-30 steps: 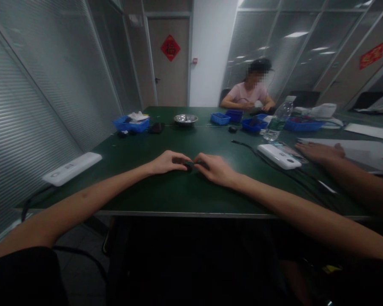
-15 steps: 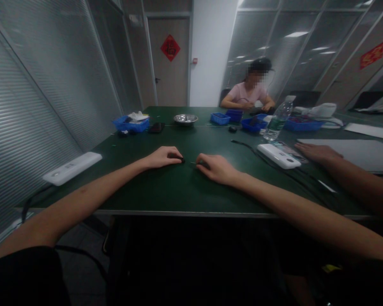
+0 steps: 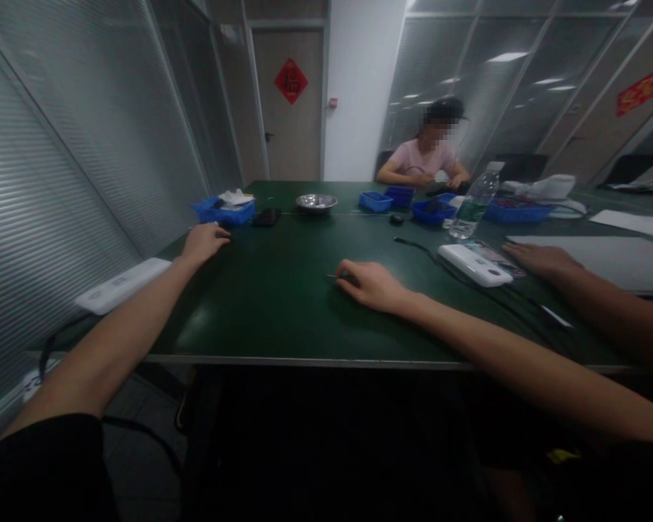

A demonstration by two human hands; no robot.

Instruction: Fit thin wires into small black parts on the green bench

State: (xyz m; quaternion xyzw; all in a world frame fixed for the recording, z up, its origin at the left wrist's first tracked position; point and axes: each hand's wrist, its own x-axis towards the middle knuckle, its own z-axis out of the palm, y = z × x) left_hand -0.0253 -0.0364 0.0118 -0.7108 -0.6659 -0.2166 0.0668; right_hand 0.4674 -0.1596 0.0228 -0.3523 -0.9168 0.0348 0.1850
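My right hand (image 3: 371, 284) rests on the green table with thumb and fingers pinched. A thin pale rod (image 3: 331, 276), like a needle or a slim tool tip, sticks out leftward from that pinch; the rest of it is hidden in the hand. Over at the table's left side, my left hand (image 3: 202, 243) is just in front of a blue basket (image 3: 233, 215) with white tissue (image 3: 236, 197) on top. Its fingers curl downward, close together, and whatever is in them cannot be made out.
Behind lie a black phone (image 3: 266, 217), a steel bowl (image 3: 316, 204) and small blue baskets (image 3: 375, 202). A water bottle (image 3: 474, 206), white power bank (image 3: 474, 265) and cable (image 3: 424, 250) lie rightward, beside another person's hand (image 3: 544, 259). A white device (image 3: 122, 284) sits left.
My left hand has moved left and away from me, from beside the right hand to the blue basket. The small black piece it held is out of sight. My right hand is nearly still.
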